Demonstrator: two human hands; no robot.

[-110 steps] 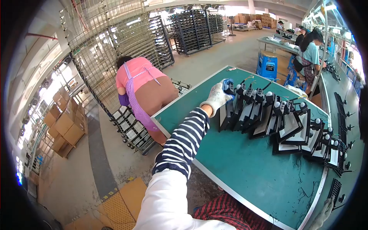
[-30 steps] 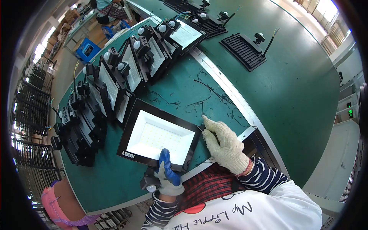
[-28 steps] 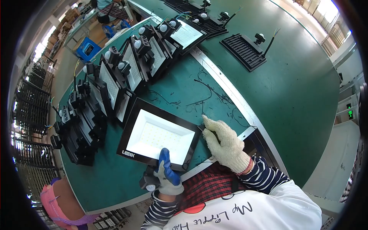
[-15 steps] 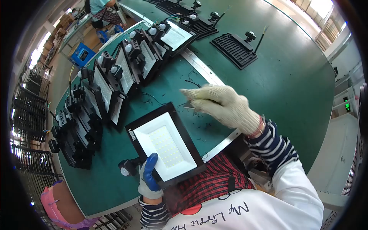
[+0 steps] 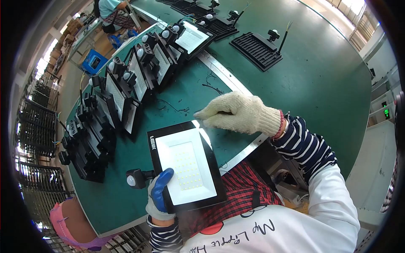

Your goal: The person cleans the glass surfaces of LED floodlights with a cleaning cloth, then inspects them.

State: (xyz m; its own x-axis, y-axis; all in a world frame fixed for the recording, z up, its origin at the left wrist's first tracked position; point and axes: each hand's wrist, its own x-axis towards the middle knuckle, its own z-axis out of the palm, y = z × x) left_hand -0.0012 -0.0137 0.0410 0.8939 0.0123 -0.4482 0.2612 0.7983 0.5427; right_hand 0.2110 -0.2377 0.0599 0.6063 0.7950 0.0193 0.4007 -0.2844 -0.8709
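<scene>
My left hand (image 5: pixel 159 196), in a white glove with blue-coated fingers, grips an LED floodlight (image 5: pixel 185 164) by its left edge. The floodlight has a black frame, a white reflector and rows of yellow LEDs, and its lit face points up toward me. From its left side sticks out a black motion sensor (image 5: pixel 136 179) with a white dome. Just beyond the lamp's upper right corner is my right hand (image 5: pixel 240 113), in a cream knitted glove. Its fingers are pinched together; whatever is between them is too small or hidden to make out.
Several floodlights with sensors (image 5: pixel 120 95) lean in a row along the table's left side. Another floodlight (image 5: pixel 256 50) lies face down on the green table (image 5: pixel 320 97). Black wire scraps (image 5: pixel 213 87) lie near a metal strip (image 5: pixel 223 74). A person (image 5: pixel 112 12) sits at the far left.
The floodlight has turned slightly clockwise, its top edge coming nearer to me. My right hand has moved slightly left, its pinched fingertips now close to the lamp's upper right corner.
</scene>
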